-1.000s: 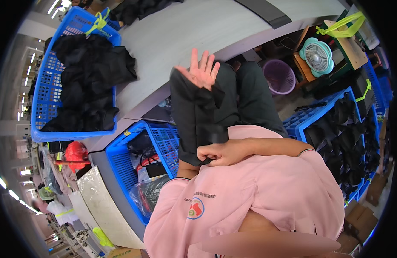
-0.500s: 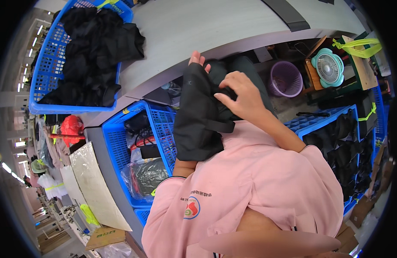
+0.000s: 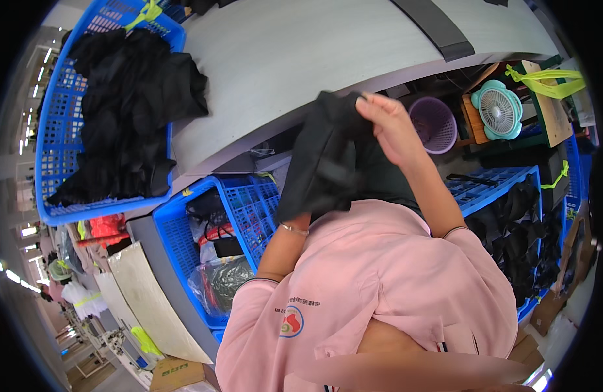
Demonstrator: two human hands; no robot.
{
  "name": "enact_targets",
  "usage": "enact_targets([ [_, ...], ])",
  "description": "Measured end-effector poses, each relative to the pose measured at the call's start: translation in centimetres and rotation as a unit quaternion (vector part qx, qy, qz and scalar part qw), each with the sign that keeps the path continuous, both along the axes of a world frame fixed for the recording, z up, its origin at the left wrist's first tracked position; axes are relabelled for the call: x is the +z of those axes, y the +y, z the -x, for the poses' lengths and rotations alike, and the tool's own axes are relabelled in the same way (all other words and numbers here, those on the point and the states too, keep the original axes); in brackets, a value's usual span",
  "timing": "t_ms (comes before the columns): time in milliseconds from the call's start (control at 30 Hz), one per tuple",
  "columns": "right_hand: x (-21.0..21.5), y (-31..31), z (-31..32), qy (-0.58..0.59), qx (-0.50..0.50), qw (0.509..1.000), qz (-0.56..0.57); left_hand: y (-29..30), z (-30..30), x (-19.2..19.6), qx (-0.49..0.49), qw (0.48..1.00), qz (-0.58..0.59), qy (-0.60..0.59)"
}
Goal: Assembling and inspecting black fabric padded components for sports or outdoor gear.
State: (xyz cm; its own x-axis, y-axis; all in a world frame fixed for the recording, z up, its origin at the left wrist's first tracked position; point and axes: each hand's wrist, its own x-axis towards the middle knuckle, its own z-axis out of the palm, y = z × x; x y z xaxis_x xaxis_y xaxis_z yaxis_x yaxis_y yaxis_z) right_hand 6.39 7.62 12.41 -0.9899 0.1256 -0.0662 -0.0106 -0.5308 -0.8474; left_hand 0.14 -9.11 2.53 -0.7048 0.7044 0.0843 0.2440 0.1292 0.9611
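Observation:
A black tube-like fabric piece [image 3: 311,157] is held up over my lap, blurred in its lower part. My left forearm runs into its near opening, a bracelet showing at the wrist, and the left hand is hidden inside the cloth. At the far right corner of the piece, my right hand [image 3: 393,125] pinches the edge between thumb and fingers. Dark cloth covers my lap beneath.
Ahead lies a grey table [image 3: 269,59] with a dark strip across it. A blue basket [image 3: 56,153] of black pieces stands at left, another blue basket [image 3: 249,202] below. At right are a purple bin [image 3: 439,124], a turquoise fan [image 3: 501,110] and a blue crate [image 3: 484,186].
The left fingers, which poked out of the cloth's far end, are now hidden in it. My right hand has moved right and up and taken the edge. The fabric has tilted rightward.

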Motion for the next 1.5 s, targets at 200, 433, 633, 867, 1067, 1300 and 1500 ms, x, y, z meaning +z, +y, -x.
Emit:
enact_targets([
  [200, 0.9, 3.4, 2.9, 0.052, -0.115, 0.98, -0.152, -0.9, -3.0, 2.6, 0.023, 0.758, -0.373, -0.534],
  [433, -0.4, 0.7, 1.7, 0.149, -0.187, 0.758, -0.608, -0.8, -0.1, 5.5, 0.011, 0.792, -0.419, -0.443],
  [633, -1.6, 1.0, 3.4, 0.179, -0.185, 0.69, -0.676, -0.2, -0.4, 4.6, 0.011, 0.871, -0.328, -0.365],
  [867, 0.2, 5.5, 2.7, 0.238, 0.185, 0.825, -0.478, -3.7, 4.9, 1.0, 0.037, 0.996, 0.026, 0.08],
  [1067, 1.2, 9.4, 9.4, 0.151, -0.029, 0.838, -0.523, -5.1, 5.4, 0.2, 0.212, 0.778, -0.296, -0.513],
  [1300, -3.6, 9.5, 15.9, 0.158, -0.283, 0.845, -0.427, -0.2, 3.0, 3.7, 0.213, 0.909, -0.211, -0.29],
  [1500, -5.9, 5.3, 7.1, -0.054, -0.195, 0.933, -0.296, -2.6, 6.9, 4.9, 0.447, 0.881, -0.124, -0.09],
])
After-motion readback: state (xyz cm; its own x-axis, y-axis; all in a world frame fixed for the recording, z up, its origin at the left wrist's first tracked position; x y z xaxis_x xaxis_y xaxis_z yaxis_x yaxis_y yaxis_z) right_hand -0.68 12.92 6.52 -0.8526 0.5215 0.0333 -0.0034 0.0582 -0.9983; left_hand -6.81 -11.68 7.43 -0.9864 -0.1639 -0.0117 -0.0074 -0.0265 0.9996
